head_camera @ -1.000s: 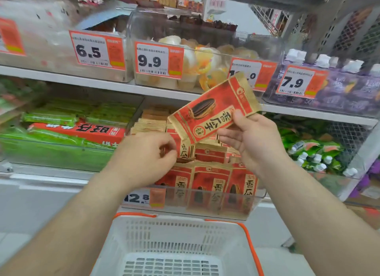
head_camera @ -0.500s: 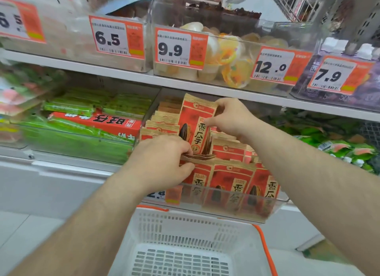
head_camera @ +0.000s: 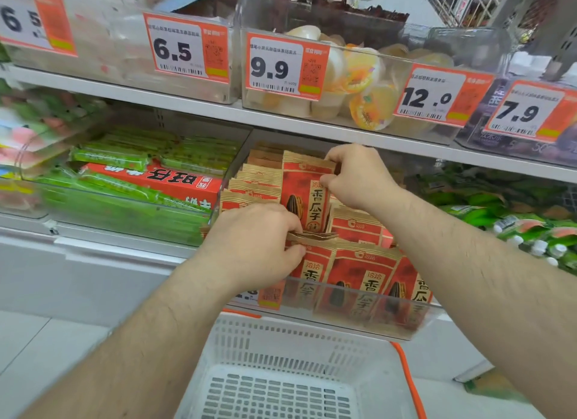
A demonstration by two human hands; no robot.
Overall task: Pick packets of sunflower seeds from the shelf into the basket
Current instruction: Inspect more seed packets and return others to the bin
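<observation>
Red and tan packets of sunflower seeds (head_camera: 365,272) stand in rows in a clear bin (head_camera: 359,312) on the middle shelf. My right hand (head_camera: 356,175) pinches the top right corner of one upright packet (head_camera: 304,193) that stands in the bin among the rows. My left hand (head_camera: 253,240) grips the tan top edges of packets in the front row. Below the bin sits the white basket (head_camera: 293,350) with an orange handle, and no packet shows inside it.
Green snack bars and a red box (head_camera: 156,181) fill the bin to the left. Green pouches (head_camera: 512,218) lie at right. The upper shelf (head_camera: 193,104) carries clear bins of jelly cups (head_camera: 362,84) with orange price tags.
My right hand brought its packet down from in front of the upper shelf into the bin, where it now stands upright. My left hand stayed on the front row packets.
</observation>
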